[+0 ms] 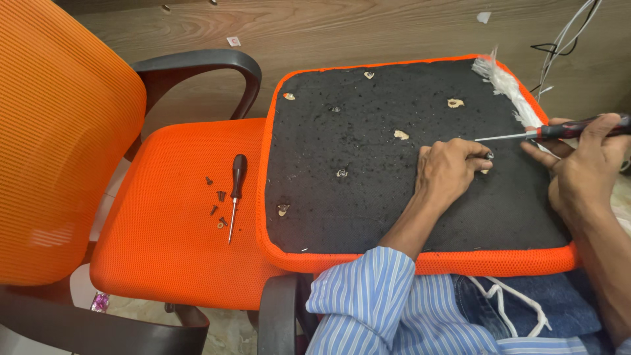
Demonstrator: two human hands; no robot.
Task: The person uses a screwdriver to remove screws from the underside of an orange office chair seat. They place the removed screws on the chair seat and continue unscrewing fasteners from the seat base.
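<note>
Bright, even light; sharp focus.

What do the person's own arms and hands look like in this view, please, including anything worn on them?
Both hands are bare: no gloves, rings or watch show. The left hand leads back along a bare forearm to a rolled-up shirt sleeve, light blue with thin white vertical stripes, bunched at the elbow. The right hand and its forearm are bare to the picture's edge, with no sleeve in view.

Head cam, one view only, looking down from the wearer's own eye level

It's sitting close over the upturned seat cushion point(420, 158) on the lap, facing forward and down, also catching the orange chair point(177, 217) at left and wood panel behind.
</note>
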